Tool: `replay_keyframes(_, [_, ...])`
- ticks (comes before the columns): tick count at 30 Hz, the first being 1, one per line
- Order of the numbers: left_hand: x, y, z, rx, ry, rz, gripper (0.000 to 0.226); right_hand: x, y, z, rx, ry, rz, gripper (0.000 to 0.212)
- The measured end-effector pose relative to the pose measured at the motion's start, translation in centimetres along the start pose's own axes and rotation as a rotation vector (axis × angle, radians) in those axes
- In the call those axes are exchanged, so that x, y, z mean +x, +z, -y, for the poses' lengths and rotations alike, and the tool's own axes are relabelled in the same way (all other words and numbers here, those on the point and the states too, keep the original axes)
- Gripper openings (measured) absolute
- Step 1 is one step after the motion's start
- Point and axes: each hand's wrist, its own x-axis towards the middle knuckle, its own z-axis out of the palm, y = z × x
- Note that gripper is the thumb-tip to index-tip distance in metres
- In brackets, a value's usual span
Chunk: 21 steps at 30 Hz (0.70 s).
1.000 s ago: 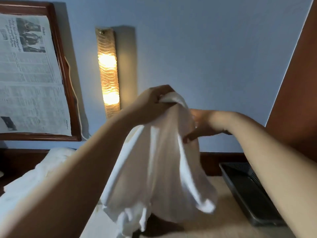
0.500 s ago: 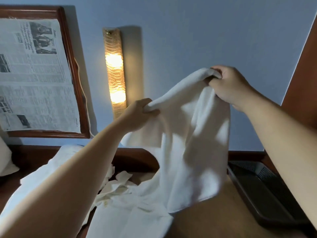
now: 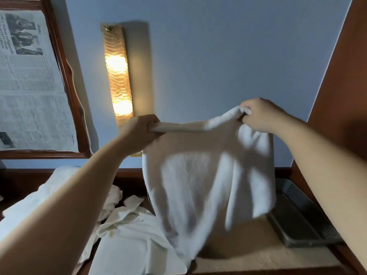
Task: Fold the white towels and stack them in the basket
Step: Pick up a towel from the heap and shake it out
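The left hand (image 3: pixel 139 133) and the right hand (image 3: pixel 260 116) each gripped an upper corner of a white towel (image 3: pixel 208 179), holding it spread in the air above the worktop (image 3: pixel 258 253). More towels (image 3: pixel 127 235) lay crumpled below to the left. The dark basket (image 3: pixel 305 217) sat at the right, partly behind the hanging towel.

Both forearms are bare from the lower edge of the view up to the wrists, with no sleeve showing on either. The left hand (image 3: pixel 139 133) and the right hand (image 3: pixel 262 116) are bare too: no glove, ring, watch or bracelet shows on them.
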Motion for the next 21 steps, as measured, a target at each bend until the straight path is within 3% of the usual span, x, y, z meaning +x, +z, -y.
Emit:
replay_keyframes(5, [0.1, -0.4, -4.5, -0.182, 0.077, -0.115, 0.02, -0.9, 1.8, 1.2, -0.088, 0.015, 0.308, 0.015])
replay_keyframes(7, [0.5, -0.9, -7.0, -0.224, 0.123, -0.148, 0.015, -1.6, 2.2, 2.9, 0.066, -0.02, 0.435, 0.018])
replay_keyframes(10, [1.1, -1.2, -9.9, -0.235, 0.18, -0.112, 0.016, -3.1, 2.2, 6.2, 0.493, -0.107, 0.584, 0.039])
replay_keyframes(12, [1.4, -0.8, -11.0, -0.152, 0.199, -0.087, 0.022, -3.1, 2.3, 7.3, 0.657, -0.129, 0.547, 0.034])
replay_keyframes(14, [1.0, 0.1, -10.9, -0.125, 0.159, -0.13, 0.033, -2.8, 2.3, 7.8, 0.661, -0.104, 0.407, 0.02])
replay_keyframes(17, [-1.3, 3.0, -8.5, -0.393, -0.029, -0.15, 0.063, -2.7, 2.2, 7.0, 0.642, -0.021, 0.194, 0.017])
replay_keyframes(19, [-3.7, 5.7, -6.9, -0.522, -0.097, 0.069, 0.068, -3.1, 1.6, 6.4, 0.748, 0.017, 0.119, 0.016])
replay_keyframes(21, [-6.1, 8.5, -6.0, -0.557, -0.133, 0.35, 0.052, -3.5, 1.0, 5.9, 0.879, 0.053, 0.092, 0.021])
